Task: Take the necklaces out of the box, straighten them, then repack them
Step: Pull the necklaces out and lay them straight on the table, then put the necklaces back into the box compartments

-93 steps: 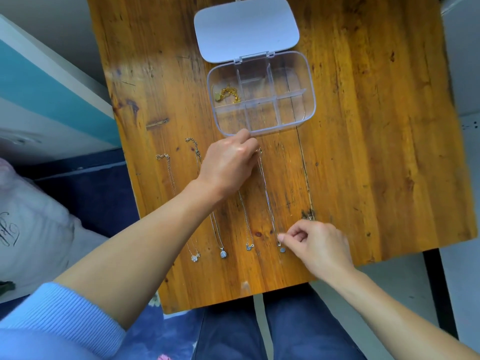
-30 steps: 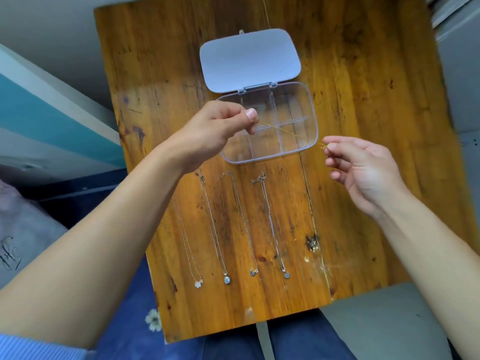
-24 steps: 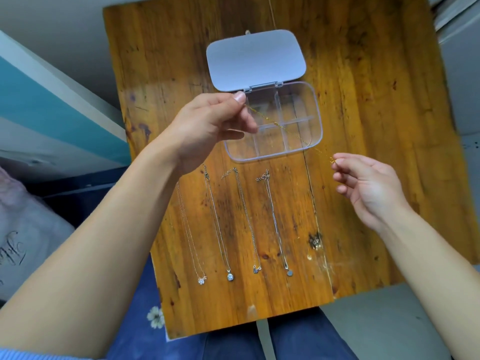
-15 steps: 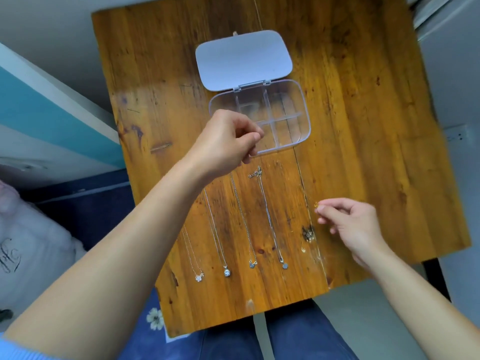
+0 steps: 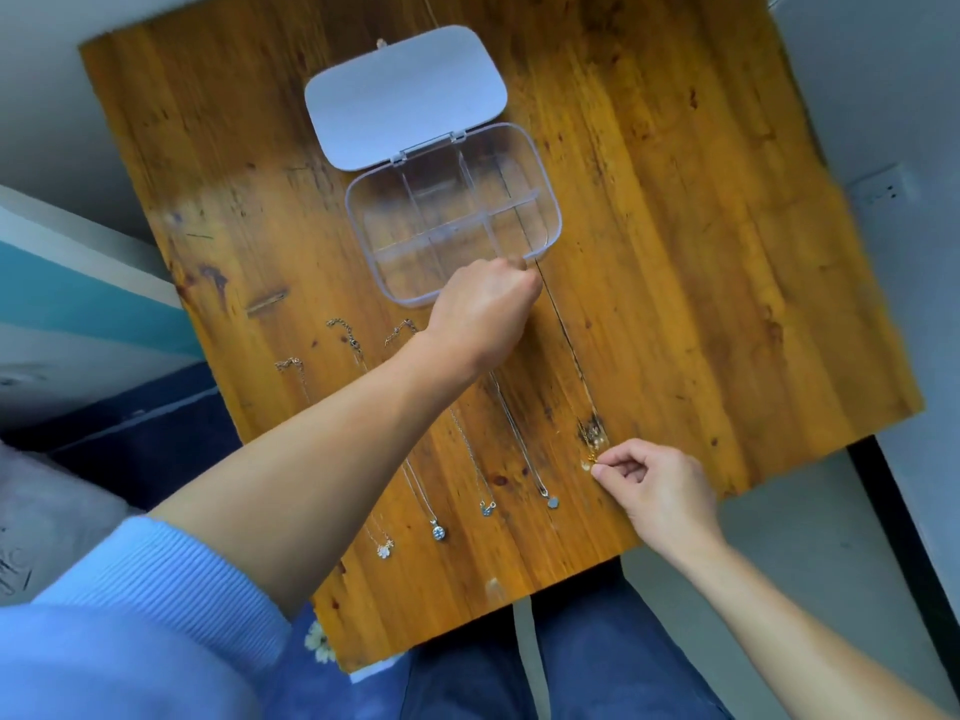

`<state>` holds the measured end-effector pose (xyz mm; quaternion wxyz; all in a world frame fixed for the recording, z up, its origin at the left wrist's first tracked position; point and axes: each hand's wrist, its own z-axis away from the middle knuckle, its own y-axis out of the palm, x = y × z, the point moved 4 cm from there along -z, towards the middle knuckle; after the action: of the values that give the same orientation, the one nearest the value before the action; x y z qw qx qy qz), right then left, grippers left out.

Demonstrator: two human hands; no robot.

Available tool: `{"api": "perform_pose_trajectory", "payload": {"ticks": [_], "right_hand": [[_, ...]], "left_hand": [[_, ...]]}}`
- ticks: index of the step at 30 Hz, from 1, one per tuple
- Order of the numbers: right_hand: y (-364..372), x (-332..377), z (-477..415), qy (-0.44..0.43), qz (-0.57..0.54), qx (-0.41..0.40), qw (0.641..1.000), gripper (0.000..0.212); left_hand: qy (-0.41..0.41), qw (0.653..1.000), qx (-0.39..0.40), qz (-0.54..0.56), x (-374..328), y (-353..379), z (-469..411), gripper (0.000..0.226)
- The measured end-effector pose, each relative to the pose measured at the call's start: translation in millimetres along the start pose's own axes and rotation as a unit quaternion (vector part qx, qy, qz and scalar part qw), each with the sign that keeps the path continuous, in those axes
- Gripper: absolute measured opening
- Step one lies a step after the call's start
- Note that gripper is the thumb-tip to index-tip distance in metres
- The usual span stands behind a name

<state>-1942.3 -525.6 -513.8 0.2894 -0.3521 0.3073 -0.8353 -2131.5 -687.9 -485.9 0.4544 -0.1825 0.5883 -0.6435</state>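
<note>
Laying the fifth chain straight on the table

The left hand (image 5: 483,309) pinches the upper end of the thin gold necklace (image 5: 591,456) just below the clear compartmented plastic box (image 5: 551,236); the right hand (image 5: 657,493) pinches its lower end near the wooden table (image 5: 727,252) edge. Good practice: the hands hold light tension, lower both ends together, parallel to the four silver pendant necklaces (image 5: 522,459), then release.

Table (image 5: 675,252): glossy varnished wood, scuffed. Box (image 5: 545,200): clear smooth plastic. Lid (image 5: 405,96): matt, prob. plastic.
</note>
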Motion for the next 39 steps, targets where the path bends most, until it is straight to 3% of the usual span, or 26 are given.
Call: {"api": "perform_pose_trajectory", "payload": {"ticks": [10,14,17,19,22,26,30,32,35,39], "right_hand": [[-5,7,5,-0.056,0.088,-0.03,0.994,0.013],[-11,31,1,-0.12,0.066,-0.047,0.989,0.013],[-2,62,-6,-0.179,0.046,-0.008,0.983,0.01],[13,85,-10,-0.212,0.054,0.026,0.975,0.01],[40,114,-12,-0.246,0.088,0.056,0.964,0.018],[65,135,-11,-0.262,0.174,0.029,0.949,0.028],[76,139,-8,-0.267,0.244,0.045,0.931,0.026],[75,139,-8,-0.261,0.221,0.079,0.936,0.024],[54,143,-9,-0.276,0.089,0.115,0.95,0.019],[20,163,-10,-0.326,-0.065,0.114,0.936,0.013]], "left_hand": [[0.006,0.999,0.023,-0.045,-7,8,8,0.015],[-0.044,0.994,-0.083,0.048,16,-8,36,0.012],[-0.165,0.953,-0.215,0.136,56,-27,67,0.018],[-0.262,0.917,-0.238,0.186,82,-32,81,0.02],[-0.352,0.868,-0.21,0.28,109,-28,85,0.027],[-0.382,0.811,-0.15,0.418,121,-18,74,0.033],[-0.38,0.801,-0.141,0.44,127,-15,63,0.033],[-0.373,0.797,-0.145,0.452,130,-12,61,0.027],[-0.359,0.793,-0.152,0.469,132,-6,61,0.027],[-0.352,0.783,-0.162,0.486,134,-1,62,0.029]]}}
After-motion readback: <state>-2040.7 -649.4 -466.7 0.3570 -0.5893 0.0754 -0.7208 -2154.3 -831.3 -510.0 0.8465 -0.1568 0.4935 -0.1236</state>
